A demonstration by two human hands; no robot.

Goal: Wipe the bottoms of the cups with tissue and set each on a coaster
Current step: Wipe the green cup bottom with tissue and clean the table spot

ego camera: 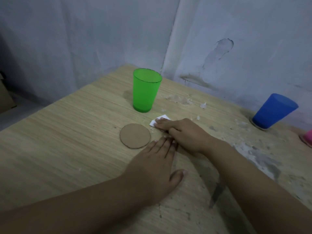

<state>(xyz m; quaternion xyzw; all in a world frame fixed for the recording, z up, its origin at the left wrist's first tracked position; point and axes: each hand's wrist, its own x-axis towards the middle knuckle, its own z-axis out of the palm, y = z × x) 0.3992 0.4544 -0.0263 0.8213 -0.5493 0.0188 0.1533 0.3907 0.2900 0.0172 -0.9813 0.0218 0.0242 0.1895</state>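
A green plastic cup (pixel 145 90) stands upright on the bare wooden table, behind a round cardboard coaster (pixel 135 135) that has nothing on it. A folded white tissue (pixel 160 120) lies flat just right of the coaster, and the fingers of my right hand (pixel 182 134) press down on it. My left hand (pixel 158 166) rests flat on the table, fingers straight, its tips near the coaster's right edge and touching my right hand. At the right, a blue cup (pixel 273 111) stands on another coaster (pixel 258 127). A pink cup (pixel 308 136) shows partly at the frame's right edge.
The wooden table (pixel 67 141) sits in a corner, with white walls behind and to the right. Its right side is worn and flaky, with small white scraps (pixel 184 100) behind the tissue. The table's left edge drops to a dark floor.
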